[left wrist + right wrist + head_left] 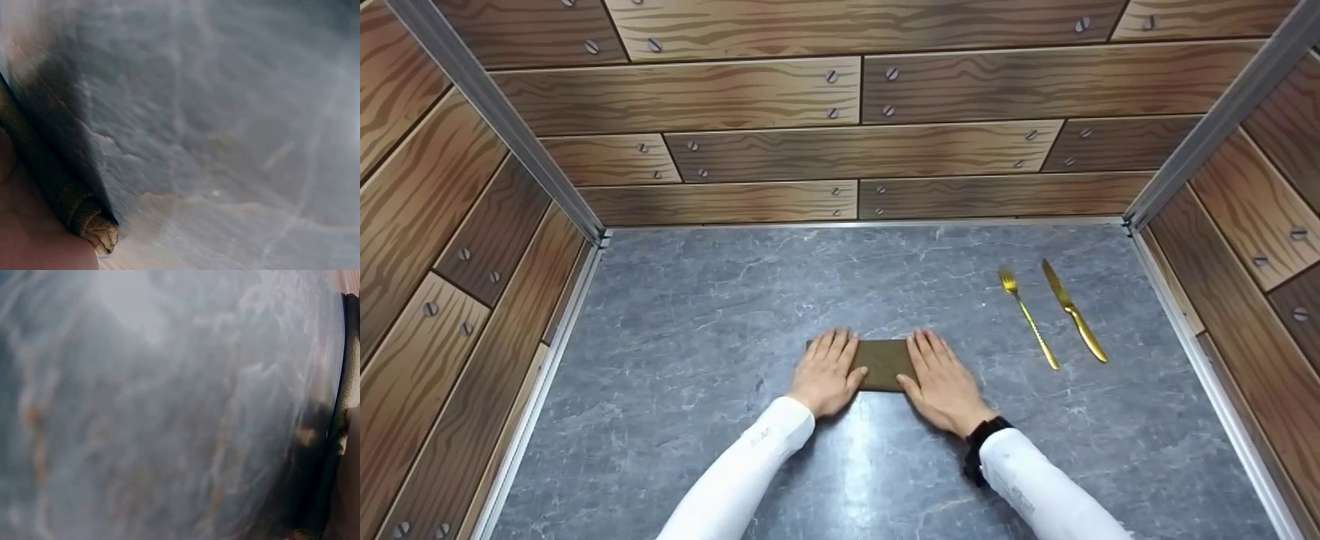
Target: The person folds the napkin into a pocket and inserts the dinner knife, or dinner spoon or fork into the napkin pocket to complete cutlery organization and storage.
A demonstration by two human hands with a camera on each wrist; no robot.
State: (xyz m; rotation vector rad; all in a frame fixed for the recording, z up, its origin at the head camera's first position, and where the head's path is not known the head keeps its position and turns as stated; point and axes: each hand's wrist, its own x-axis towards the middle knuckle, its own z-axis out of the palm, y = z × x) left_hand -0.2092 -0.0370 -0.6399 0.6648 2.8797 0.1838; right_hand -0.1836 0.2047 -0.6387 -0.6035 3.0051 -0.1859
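A folded olive-brown cloth (883,365) lies flat on the grey marbled tabletop in the head view. My left hand (826,373) rests flat on its left end, fingers straight and pointing away from me. On the right end, my right hand (943,381) presses down with straight fingers; both thumbs point inward over the cloth. The layered edge of the cloth (97,229) shows beside the palm in the left wrist view. In the right wrist view, only a strip of the cloth (351,377) appears at the right border.
To the right lie a gold fork (1030,319) and a gold knife (1072,310), side by side and slightly slanted. Wood-patterned panels (855,150) wall the tabletop (697,300) at the back and both sides. Metal strips run along its edges.
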